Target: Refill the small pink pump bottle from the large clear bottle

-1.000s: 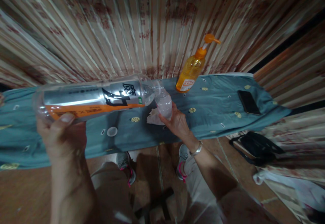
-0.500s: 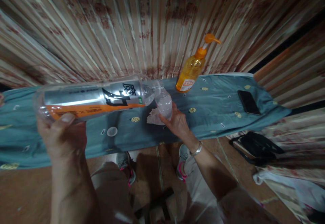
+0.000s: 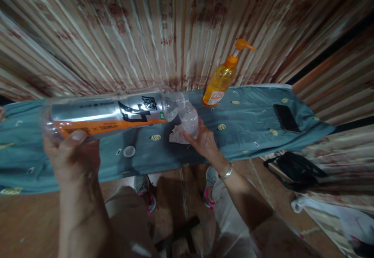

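Plastic on the large bottle [image 3: 105,112] looks thin and smooth, so we judge it likely to flex under a squeeze and slip if wet; how full it is we cannot tell. Our left hand [image 3: 74,154] wraps its base end; a hold nearer the middle would probably balance better. We hold it near level above the tabletop [image 3: 251,121], at nine o'clock from the small bottle [image 3: 189,121], its neck at that bottle's mouth, touching or just apart, we cannot say. Our right hand [image 3: 205,139] has its fingers about the small bottle, light and easily dented, we think. A crumpled pale sheet [image 3: 177,135] lies at eight o'clock, a round disc [image 3: 129,151] farther out that way. The pump bottle [image 3: 219,82] at one o'clock stands near enough to mind, while the phone [image 3: 286,117] lies well apart at three. We judge sideways moves easiest, with the near edge along six and the curtain [image 3: 181,28] at twelve
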